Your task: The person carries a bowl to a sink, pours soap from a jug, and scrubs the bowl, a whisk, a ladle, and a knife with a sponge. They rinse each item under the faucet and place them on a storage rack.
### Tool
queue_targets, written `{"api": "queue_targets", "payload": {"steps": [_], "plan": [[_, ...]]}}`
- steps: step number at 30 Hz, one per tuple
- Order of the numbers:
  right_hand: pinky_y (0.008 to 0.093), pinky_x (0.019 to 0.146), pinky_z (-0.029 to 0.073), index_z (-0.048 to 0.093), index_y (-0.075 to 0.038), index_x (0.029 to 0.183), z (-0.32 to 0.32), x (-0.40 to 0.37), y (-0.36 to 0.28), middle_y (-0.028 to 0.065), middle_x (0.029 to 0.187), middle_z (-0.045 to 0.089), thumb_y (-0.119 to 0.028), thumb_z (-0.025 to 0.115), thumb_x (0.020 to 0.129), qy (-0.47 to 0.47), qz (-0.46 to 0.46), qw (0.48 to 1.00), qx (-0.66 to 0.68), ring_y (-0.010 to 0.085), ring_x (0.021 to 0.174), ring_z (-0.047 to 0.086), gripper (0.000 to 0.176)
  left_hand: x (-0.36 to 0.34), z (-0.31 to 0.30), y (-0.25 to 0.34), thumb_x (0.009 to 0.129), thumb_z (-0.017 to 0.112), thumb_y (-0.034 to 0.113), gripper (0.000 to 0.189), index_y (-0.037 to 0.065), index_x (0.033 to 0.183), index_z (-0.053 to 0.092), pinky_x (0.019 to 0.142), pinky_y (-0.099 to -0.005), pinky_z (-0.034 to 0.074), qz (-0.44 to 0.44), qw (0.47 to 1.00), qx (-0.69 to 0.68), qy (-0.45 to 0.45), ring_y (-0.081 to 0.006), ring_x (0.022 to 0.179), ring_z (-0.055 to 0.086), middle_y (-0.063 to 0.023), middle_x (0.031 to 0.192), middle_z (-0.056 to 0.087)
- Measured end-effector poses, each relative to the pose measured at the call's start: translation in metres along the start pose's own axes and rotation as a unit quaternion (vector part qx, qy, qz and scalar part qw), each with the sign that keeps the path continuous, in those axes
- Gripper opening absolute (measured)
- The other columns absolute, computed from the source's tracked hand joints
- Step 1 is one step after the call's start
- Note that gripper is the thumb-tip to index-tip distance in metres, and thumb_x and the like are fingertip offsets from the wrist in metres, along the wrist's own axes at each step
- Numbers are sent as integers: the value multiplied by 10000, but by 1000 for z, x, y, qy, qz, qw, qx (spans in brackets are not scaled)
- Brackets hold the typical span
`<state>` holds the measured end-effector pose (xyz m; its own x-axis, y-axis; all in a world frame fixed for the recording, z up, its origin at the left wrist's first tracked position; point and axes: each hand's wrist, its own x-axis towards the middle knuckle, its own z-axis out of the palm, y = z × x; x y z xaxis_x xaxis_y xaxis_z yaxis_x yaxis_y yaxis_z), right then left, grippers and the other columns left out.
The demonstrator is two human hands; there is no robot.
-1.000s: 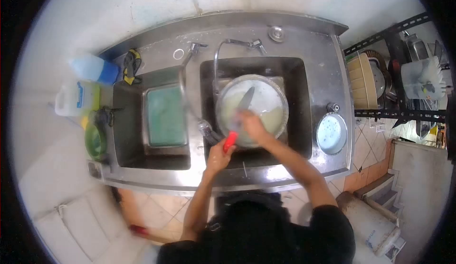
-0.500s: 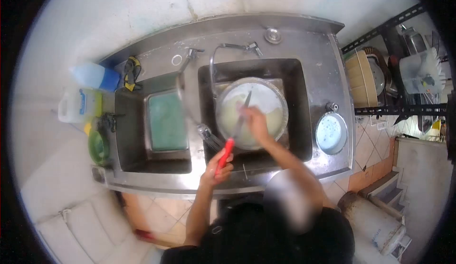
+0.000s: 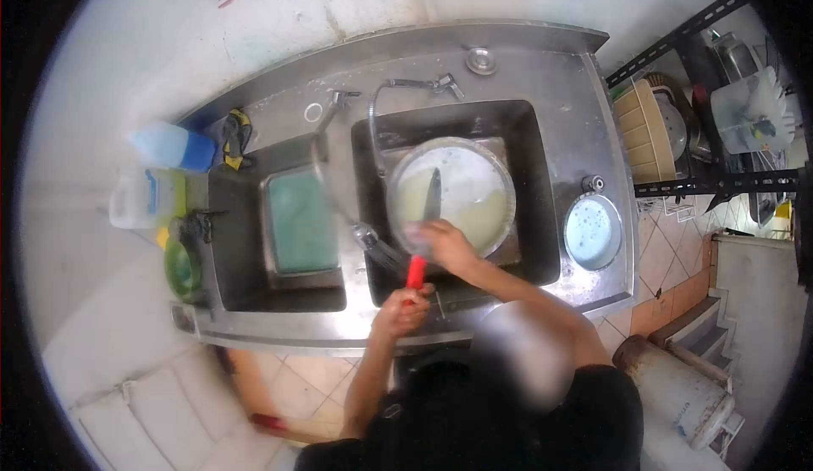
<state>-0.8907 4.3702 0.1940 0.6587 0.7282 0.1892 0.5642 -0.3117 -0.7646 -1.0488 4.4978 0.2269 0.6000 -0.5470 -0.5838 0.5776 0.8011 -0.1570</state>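
My left hand (image 3: pixel 401 312) is closed around the red handle of a knife (image 3: pixel 416 273). Its blade points away from me over a large round pot (image 3: pixel 511 208) of cloudy, foamy water in the right sink basin. Close to the handle, my right hand (image 3: pixel 451 249) has its fingers pressed together against the blade. Something pinkish shows at those fingertips, too blurred to name. Just left of the knife, a spray faucet head (image 3: pixel 364 235) lets out water into the basin.
The left basin holds a rectangular tub of green liquid (image 3: pixel 303 221). A round container of bluish liquid (image 3: pixel 592 232) stands on the right counter. Jugs (image 3: pixel 135 198) and a green bowl (image 3: pixel 181 269) line the left side. A metal shelf (image 3: pixel 677 190) with kitchenware is at right.
My right hand has slid down the blade toward the handle. The knife has turned more upright in view, and my left hand has shifted slightly right.
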Motion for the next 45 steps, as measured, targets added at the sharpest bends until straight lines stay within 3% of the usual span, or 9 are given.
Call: {"api": "queue_targets", "payload": {"steps": [12,15,20,25,27,31,35,39,45], "plan": [[370,872,475,651,-87,1035,-16,24,63,162,962,650,34,549,757,56,204,976,49,298,921,624,320,3,9,-8,777,489,-2,175,120,897,453,281,-206,191,-17,992,111,52,-60,330,274,38,470,325],[375,825,487,657,-52,1005,4,-9,-4,180,946,647,-47,544,816,78,41,996,28,275,889,634,220,4,5,2,779,489,0,166,120,886,449,279,-209,183,22,994,95,54,-58,330,270,37,470,323],[388,858,478,630,-61,1062,-35,22,18,190,994,636,-21,599,748,23,191,981,40,288,931,620,318,-3,20,-11,776,490,1,170,124,883,443,275,-218,200,-10,994,74,76,-72,327,272,28,466,326],[373,820,492,637,-73,1023,-12,3,25,180,968,638,-43,573,780,57,88,993,50,313,883,622,253,3,9,-5,749,494,1,184,116,879,433,277,-224,216,-32,994,79,66,-79,335,287,16,476,343],[361,826,484,631,-80,1054,-25,27,44,168,977,636,-81,559,814,76,303,941,129,303,896,618,251,7,11,-15,747,495,3,186,117,880,432,278,-222,214,-10,992,81,100,-77,335,286,16,480,348],[358,867,460,654,-71,1049,2,-11,5,157,1027,647,-112,534,858,88,118,981,125,283,951,619,230,7,1,0,742,502,5,198,124,881,426,284,-218,207,-12,994,90,55,-70,337,281,21,491,353],[338,874,467,668,-72,1002,-36,36,52,134,999,661,-137,560,873,106,351,919,142,276,941,628,180,9,21,-16,745,501,10,192,128,875,423,286,-216,199,-9,980,151,125,-68,340,281,26,488,347],[333,786,491,670,-53,982,14,-8,30,144,961,665,-183,539,897,143,89,979,116,250,875,647,203,10,13,-2,746,516,13,197,129,874,422,297,-218,216,-8,993,102,64,-70,345,290,30,476,332],[396,821,478,657,-56,1013,-37,51,97,192,977,634,4,535,765,141,232,962,21,358,920,594,283,3,31,-9,744,519,2,218,129,891,422,310,-221,236,-26,979,175,100,-71,350,294,27,471,330]]}}
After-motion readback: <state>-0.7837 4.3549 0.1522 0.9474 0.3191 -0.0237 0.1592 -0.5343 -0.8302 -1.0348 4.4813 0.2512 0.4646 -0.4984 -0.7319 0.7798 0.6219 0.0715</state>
